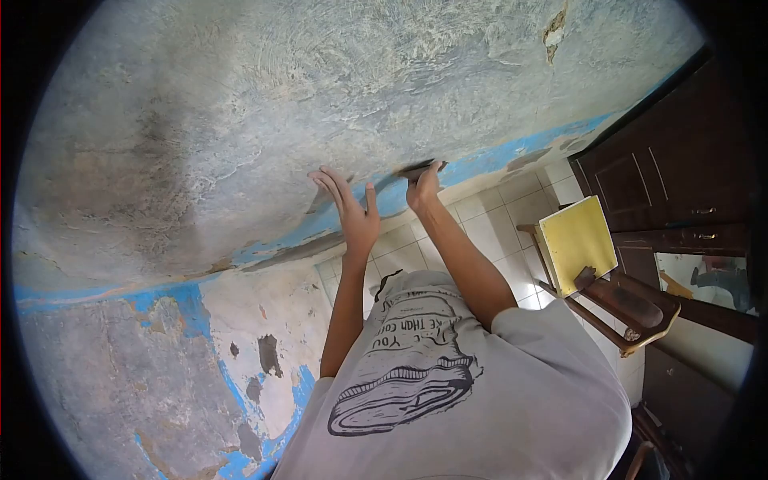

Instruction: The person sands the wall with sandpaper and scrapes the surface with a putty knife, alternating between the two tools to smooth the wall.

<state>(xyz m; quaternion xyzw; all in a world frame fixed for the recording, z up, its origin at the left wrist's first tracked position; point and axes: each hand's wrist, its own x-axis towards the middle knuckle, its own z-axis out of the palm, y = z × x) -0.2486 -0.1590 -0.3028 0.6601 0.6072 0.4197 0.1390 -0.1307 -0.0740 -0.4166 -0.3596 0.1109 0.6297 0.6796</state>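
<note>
We have the dark pad (416,169) gripped in our right hand (424,190), its long side along the blue strip (516,150), and our left hand (354,212), spread open, looks empty to its left.

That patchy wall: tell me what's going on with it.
A person in a printed shirt has both hands up at the wall. The right hand holds a dark, flat object against or close to the surface, beside a band of blue paint. The left hand is open next to it; whether it touches the wall is hard to tell. Much of the wall is rough and grey.
</note>
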